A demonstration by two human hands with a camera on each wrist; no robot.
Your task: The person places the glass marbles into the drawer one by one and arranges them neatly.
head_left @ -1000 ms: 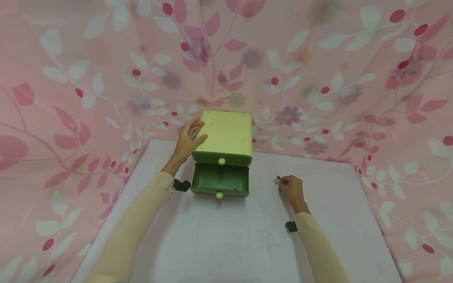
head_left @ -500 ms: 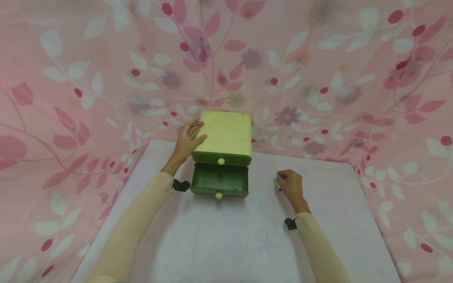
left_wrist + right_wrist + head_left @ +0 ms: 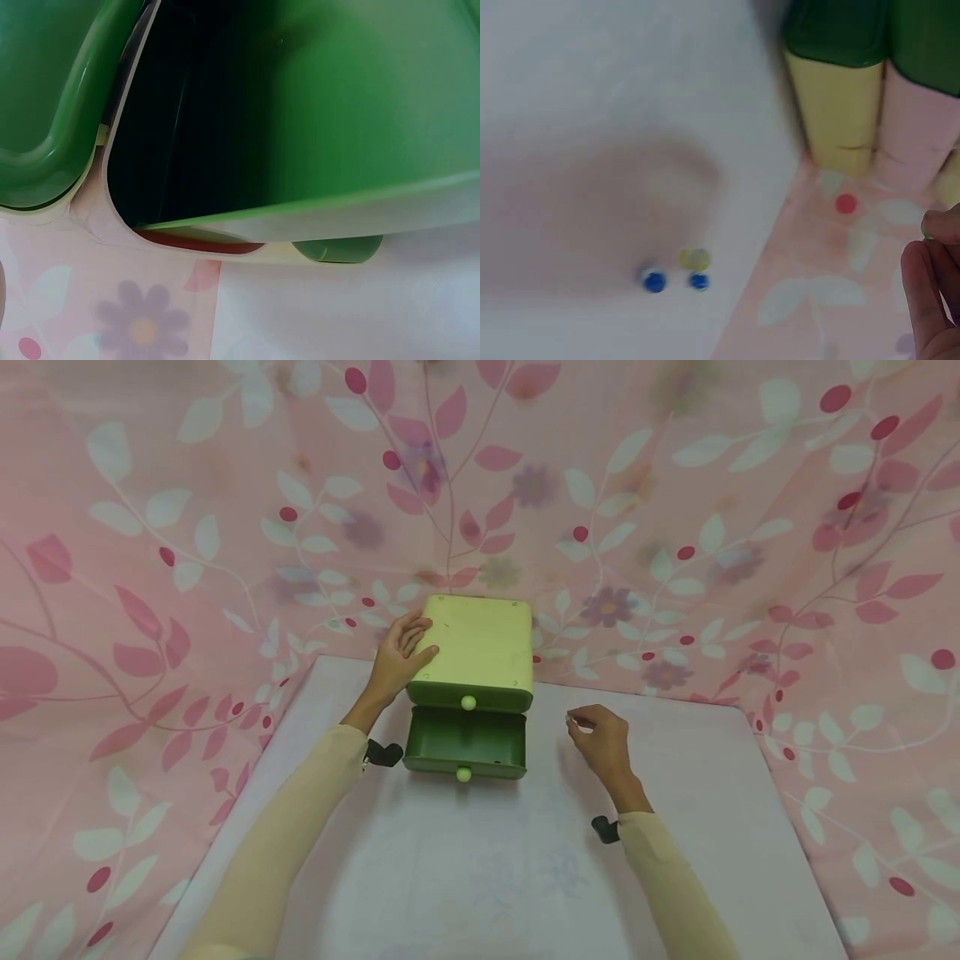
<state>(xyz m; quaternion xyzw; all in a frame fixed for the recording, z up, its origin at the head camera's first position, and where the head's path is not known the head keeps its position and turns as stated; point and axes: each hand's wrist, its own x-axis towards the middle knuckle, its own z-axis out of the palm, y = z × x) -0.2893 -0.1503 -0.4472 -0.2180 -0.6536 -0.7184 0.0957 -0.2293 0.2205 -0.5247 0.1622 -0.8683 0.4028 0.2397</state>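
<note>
1. While the left hand (image 3: 400, 656) rests on the left side of the yellow-green cabinet (image 3: 480, 639), fingers loosely extended, the right hand (image 3: 603, 743) has its fingers pinching a small pale piece (image 3: 567, 717), too tiny to identify
2. Here's the key line: the open lower drawer (image 3: 435, 766) lies left of that pinch and slightly nearer the person, long axis side to side, right end facing the piece
3. The right fingers look the nearer pair, a stretch of table (image 3: 450, 877) between them and that edge; the black wrist camera (image 3: 385, 753) sits just beside the left end
4. Watch the back: the closed upper drawer (image 3: 495, 697) sits above it, so open room looks best over the front
5. Down below, two blue-marked marbles (image 3: 653, 281) and a yellowish one (image 3: 696, 259) lie close together on the table
</note>
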